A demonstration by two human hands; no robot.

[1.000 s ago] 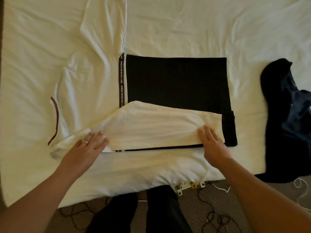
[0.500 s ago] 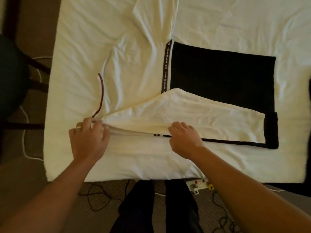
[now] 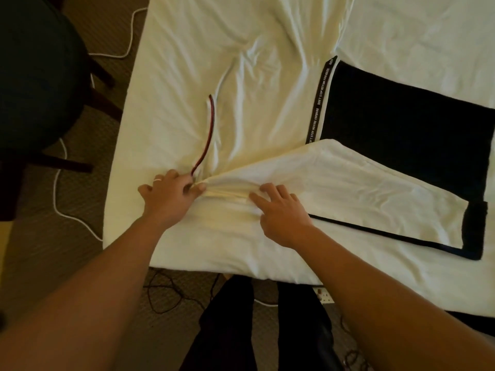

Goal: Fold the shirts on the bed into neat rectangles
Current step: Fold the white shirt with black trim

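Cream cotton shirt w/ black lower panel lies spread on white-sheeted bed, near side folded over the panel. Left hand grip pinches bunched fabric at fold's left end, by red-black collar trim. Right hand grip loose, fingers spread, pressing the fold just beside it

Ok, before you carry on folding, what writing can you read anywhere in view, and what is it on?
"DON'T STOP MOVING FORWARD": white capitals running along the narrow black printed tape on the cream and black shirt, beside its black panel. The tape's top end is too blurred to read.
Small white power strip on the floor below the bed edge: any marks too small to read.
Nothing else legible; the left hand and right hand cover no print that shows.
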